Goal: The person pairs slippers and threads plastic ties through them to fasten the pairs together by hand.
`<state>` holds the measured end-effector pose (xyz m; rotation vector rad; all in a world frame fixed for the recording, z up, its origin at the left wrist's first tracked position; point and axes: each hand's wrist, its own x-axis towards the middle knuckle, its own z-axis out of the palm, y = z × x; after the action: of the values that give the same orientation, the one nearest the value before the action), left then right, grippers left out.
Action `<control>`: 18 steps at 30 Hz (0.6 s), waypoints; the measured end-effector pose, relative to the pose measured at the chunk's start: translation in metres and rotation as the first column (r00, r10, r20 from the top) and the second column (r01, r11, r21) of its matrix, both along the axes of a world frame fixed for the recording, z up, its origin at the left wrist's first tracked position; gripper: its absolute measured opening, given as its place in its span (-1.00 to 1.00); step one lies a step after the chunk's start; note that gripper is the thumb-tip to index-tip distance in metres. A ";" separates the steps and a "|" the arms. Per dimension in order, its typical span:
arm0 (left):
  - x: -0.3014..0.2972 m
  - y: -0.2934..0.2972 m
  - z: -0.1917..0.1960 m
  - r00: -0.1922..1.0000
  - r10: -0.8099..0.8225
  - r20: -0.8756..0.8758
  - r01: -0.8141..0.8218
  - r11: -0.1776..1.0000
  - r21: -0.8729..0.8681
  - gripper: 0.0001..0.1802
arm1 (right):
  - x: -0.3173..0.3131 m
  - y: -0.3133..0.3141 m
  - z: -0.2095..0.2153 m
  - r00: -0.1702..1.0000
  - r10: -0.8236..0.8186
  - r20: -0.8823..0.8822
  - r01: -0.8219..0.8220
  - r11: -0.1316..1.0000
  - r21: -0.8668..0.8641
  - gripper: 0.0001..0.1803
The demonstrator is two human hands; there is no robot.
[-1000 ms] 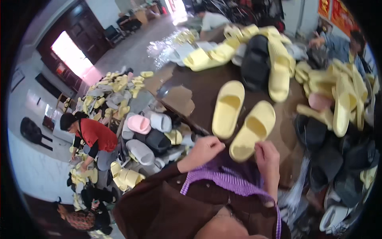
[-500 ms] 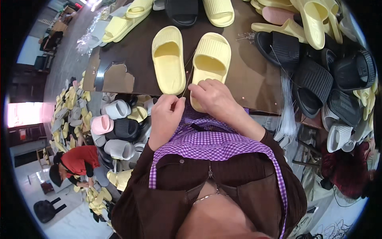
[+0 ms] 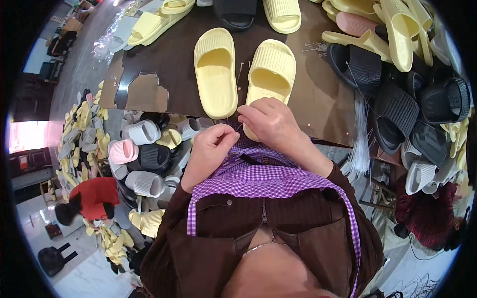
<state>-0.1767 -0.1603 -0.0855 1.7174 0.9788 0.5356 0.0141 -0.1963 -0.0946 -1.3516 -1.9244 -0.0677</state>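
Hands meet at the heel of a pale yellow ribbed foam slide sandal point(image 3: 268, 79) on a dark brown surface point(image 3: 318, 99).

The right hand point(image 3: 271, 121) rests on the sandal's heel, fingers curled; the left hand point(image 3: 211, 149) pinches closed just beside it, its hold unclear. A matching yellow slide point(image 3: 215, 72) lies alongside; black slides point(image 3: 397, 104) heap at right.

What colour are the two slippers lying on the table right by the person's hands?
Pale yellow, both of them: the left slipper and the right slipper, seen clearly in the head view.
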 end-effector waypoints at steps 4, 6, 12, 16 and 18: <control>-0.010 0.001 0.005 0.999 -0.018 0.048 0.021 0.997 -0.075 -0.86 | 0.001 -0.010 0.010 0.999 0.032 -0.020 -0.031 0.999 0.036 -0.75; -0.013 0.000 0.006 0.996 -0.042 0.076 0.044 0.999 -0.022 -0.86 | 0.002 -0.015 0.012 0.999 0.037 -0.017 -0.036 0.999 0.033 -0.76; -0.015 -0.007 0.027 0.992 -0.123 0.031 0.109 0.953 0.282 -0.90 | 0.002 -0.035 0.027 0.999 0.043 0.015 -0.043 0.999 -0.002 -0.76; -0.013 -0.012 0.033 0.990 -0.132 -0.049 0.138 0.844 0.519 -0.91 | 0.003 -0.041 0.029 0.999 0.001 0.050 0.001 1.000 -0.030 -0.82; -0.011 -0.014 0.034 0.986 -0.121 -0.111 0.163 0.790 0.591 -0.91 | 0.003 -0.043 0.028 0.998 -0.011 0.060 0.014 0.999 -0.041 -0.83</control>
<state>-0.1877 -0.1745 -0.0517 2.3707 0.7529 0.7466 0.0168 -0.2390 -0.0671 -1.4031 -1.9769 -0.0759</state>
